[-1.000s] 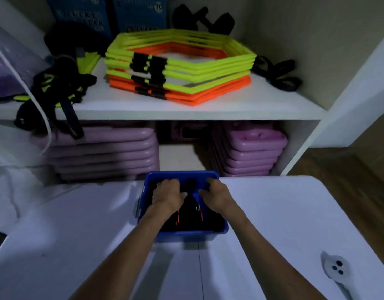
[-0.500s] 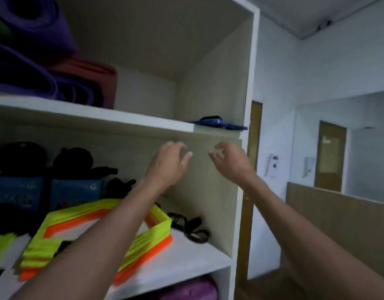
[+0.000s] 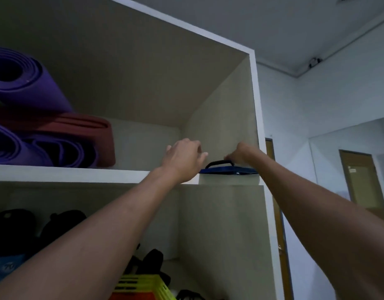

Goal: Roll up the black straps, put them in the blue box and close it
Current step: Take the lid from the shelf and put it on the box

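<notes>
View: a head camera looks up at a tall white shelving unit (image 3: 257, 118); both bare forearms reach up toward its upper shelf (image 3: 67, 174).

Left hand (image 3: 183, 158): raised just above the front edge of the upper shelf, seen from the back, fingers spread loosely and curled forward, closed on nothing. Its fingertips are just beside the left end of the lid's handle; whether they touch it cannot be told.

Right hand (image 3: 240, 154): raised at the same height, to the right of the left hand, close to the unit's right side wall. Its fingers are curled down at the right end of the handle; the pictures do not settle whether they grip it.

Flat blue plastic lid with a black arched handle (image 3: 227, 169): lies on the upper shelf at its front right corner, directly below and between the two hands. Only its thin edge and the handle show.

Blue box and black straps: out of view.

Left of the left hand: rolled purple exercise mats (image 3: 24, 87) and a folded dark red mat (image 3: 87, 131) lie stacked on the same shelf, well apart from the hands.

Below the forearms: on the lower shelf, dark bags (image 3: 11, 228), a tangle of black items, and a stack of yellow and orange plastic frames (image 3: 141, 286) at the bottom edge.

Right of the right hand: a pale wall and brown doors (image 3: 361, 180).
</notes>
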`<state>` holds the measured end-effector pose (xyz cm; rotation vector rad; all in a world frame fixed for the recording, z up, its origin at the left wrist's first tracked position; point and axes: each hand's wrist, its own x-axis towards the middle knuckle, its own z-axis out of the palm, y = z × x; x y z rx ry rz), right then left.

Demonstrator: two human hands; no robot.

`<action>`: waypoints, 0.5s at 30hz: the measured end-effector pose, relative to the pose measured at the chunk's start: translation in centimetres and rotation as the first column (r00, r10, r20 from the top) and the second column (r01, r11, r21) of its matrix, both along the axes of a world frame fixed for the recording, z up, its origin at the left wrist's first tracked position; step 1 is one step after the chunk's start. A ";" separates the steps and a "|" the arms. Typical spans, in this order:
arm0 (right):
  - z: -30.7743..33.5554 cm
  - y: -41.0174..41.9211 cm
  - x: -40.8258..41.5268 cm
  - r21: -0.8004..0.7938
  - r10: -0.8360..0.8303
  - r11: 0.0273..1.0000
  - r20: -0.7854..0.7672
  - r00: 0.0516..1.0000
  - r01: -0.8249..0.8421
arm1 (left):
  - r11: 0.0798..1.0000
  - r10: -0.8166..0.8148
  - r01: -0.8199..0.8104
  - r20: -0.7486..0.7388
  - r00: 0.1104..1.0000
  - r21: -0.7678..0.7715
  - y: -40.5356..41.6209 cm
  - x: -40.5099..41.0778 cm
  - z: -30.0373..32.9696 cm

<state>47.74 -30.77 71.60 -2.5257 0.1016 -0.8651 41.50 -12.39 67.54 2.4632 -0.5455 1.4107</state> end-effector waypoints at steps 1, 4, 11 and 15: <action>0.0 0.1 1.0 -0.009 0.003 1.000 -0.038 0.999 -0.003 | 1.000 0.001 -0.001 0.000 1.000 -0.010 0.1 0.5 -0.1; -0.7 -0.1 3.6 -0.052 -0.032 0.998 -0.044 0.999 0.030 | 1.000 -0.006 0.006 -0.002 1.000 -0.021 0.4 1.5 -0.6; -5.7 0.4 -3.0 -0.061 0.021 0.998 0.386 0.922 0.003 | 0.999 -0.031 0.032 0.035 0.999 -0.023 3.2 1.1 -0.6; -9.5 1.1 -9.5 -0.154 0.220 0.976 0.660 0.719 -0.157 | 0.987 -0.158 0.160 0.080 0.984 -0.019 6.0 -1.1 -0.9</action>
